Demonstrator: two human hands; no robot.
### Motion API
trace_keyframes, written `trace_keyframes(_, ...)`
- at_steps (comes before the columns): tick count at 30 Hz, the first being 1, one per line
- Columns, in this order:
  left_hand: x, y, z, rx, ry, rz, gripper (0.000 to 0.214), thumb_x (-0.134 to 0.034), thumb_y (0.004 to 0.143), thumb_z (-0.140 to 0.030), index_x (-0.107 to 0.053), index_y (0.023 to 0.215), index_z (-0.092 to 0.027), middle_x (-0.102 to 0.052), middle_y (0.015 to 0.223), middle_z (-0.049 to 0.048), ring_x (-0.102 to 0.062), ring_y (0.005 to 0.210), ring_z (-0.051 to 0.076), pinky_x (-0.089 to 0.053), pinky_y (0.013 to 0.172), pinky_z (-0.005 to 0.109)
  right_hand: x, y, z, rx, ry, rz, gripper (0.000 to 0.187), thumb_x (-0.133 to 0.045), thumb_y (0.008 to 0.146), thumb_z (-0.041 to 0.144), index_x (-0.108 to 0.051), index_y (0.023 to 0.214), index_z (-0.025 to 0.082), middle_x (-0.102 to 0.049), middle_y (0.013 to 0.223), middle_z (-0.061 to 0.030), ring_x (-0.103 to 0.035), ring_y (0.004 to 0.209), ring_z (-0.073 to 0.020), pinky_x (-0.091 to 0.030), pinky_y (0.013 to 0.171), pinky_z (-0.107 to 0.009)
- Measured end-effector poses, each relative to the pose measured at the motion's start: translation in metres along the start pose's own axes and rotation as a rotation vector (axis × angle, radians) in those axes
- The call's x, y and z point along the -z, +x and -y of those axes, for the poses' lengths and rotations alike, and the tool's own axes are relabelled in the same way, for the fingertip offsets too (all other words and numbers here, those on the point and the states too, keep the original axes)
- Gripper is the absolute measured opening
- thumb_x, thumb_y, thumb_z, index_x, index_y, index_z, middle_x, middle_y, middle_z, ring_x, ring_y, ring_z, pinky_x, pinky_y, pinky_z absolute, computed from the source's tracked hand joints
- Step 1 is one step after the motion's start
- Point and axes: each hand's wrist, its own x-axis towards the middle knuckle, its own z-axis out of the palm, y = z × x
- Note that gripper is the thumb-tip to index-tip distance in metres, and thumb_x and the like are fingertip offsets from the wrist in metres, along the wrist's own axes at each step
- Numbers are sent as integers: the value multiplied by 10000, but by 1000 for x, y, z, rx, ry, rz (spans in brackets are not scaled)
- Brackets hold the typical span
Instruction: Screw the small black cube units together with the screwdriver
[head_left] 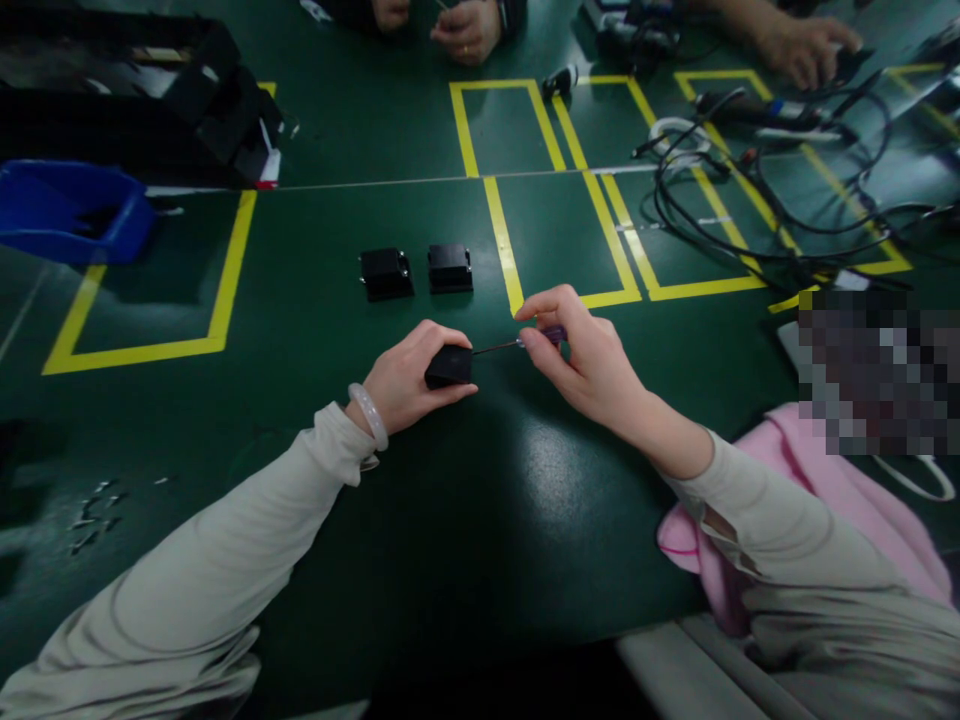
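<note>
My left hand (pixel 409 375) is wrapped round a small black box-shaped part (pixel 448 366) that rests on the dark green table (pixel 480 520). My right hand (pixel 589 355) pinches a small screwdriver with a purple handle (pixel 553 335). Its thin shaft (pixel 495 348) runs left and its tip meets the side of the black part. Two more black parts (pixel 385 272) (pixel 450 267) sit side by side a little farther back, apart from both hands.
Yellow tape rectangles (pixel 225 280) mark the table. A blue bin (pixel 71 210) and black trays (pixel 135 90) stand at far left. Tangled black cables (pixel 750 200) lie at far right. Other people's hands (pixel 469 30) (pixel 806 45) work at the far edge. Pink cloth (pixel 825 500) lies near right. Small screws (pixel 94 510) lie at near left.
</note>
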Motion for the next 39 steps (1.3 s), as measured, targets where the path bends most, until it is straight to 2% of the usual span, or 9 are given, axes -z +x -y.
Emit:
trace_keyframes(3, 0, 0, 0, -8, 2, -2, 391, -701, 861, -425, -548, 1148, -208, -604, 1120, 59, -608, 1045, 228, -500, 923, 373, 0, 0, -1, 9, -9, 22, 101, -516, 970, 287, -565, 943, 203, -605, 705, 29, -584, 619, -102, -398, 605, -233)
trace_keyframes(9, -1, -1, 3, -22, 15, -7, 391, -698, 870, -431, -546, 1153, -208, -598, 1109, 51, -603, 1046, 223, -492, 923, 360, -1, 0, -2, 29, 19, -16, 160, -498, 945, 210, -559, 1087, 167, -607, 792, 6, -604, 684, -113, -440, 658, -237)
trace_keyframes(14, -1, -1, 4, -23, 23, -7, 406, -703, 867, -441, -546, 1160, -208, -597, 1110, 53, -601, 1034, 220, -493, 911, 355, 0, 0, -2, -6, -1, 26, 132, -511, 972, 319, -563, 943, 201, -617, 729, 19, -592, 635, -107, -406, 616, -232)
trace_keyframes(20, -1, -1, 2, -17, 11, -4, 396, -697, 869, -436, -543, 1154, -210, -597, 1111, 56, -603, 1037, 223, -496, 910, 363, -1, 0, -2, 15, 22, -21, 158, -508, 933, 211, -550, 1084, 192, -600, 778, 19, -594, 665, -108, -433, 645, -237)
trace_keyframes(25, -1, 0, 2, -1, 6, -3, 401, -700, 861, -441, -546, 1154, -215, -601, 1115, 56, -606, 1045, 229, -498, 918, 373, 0, 0, -2, 5, -1, 24, 125, -520, 970, 317, -562, 930, 206, -603, 703, 31, -577, 608, -98, -393, 597, -229)
trace_keyframes(28, -1, 0, 2, -9, 12, -4, 401, -698, 864, -444, -542, 1155, -217, -600, 1118, 56, -606, 1047, 230, -498, 919, 375, -1, 0, -2, 6, 5, 5, 87, -513, 956, 249, -564, 1009, 203, -600, 735, 28, -580, 632, -103, -411, 619, -232)
trace_keyframes(31, -1, 0, 3, -20, 13, -8, 401, -703, 866, -437, -542, 1156, -212, -598, 1117, 55, -605, 1046, 225, -498, 917, 366, -1, 0, -2, 9, 26, -21, 158, -504, 942, 215, -550, 1092, 192, -602, 786, 16, -594, 671, -112, -434, 646, -240)
trace_keyframes(36, -1, -1, 3, -20, 16, -11, 405, -704, 864, -442, -545, 1158, -213, -598, 1112, 53, -604, 1042, 224, -496, 918, 363, 0, 1, -2, -6, 1, 21, 127, -512, 971, 318, -562, 947, 205, -607, 718, 23, -586, 621, -105, -397, 604, -230)
trace_keyframes(39, -1, 0, 2, 1, 15, -1, 398, -700, 862, -444, -543, 1151, -220, -601, 1119, 55, -604, 1052, 230, -496, 926, 374, -1, 0, -2, 0, 6, 0, 91, -503, 956, 250, -564, 1008, 207, -599, 739, 25, -583, 637, -107, -413, 625, -234)
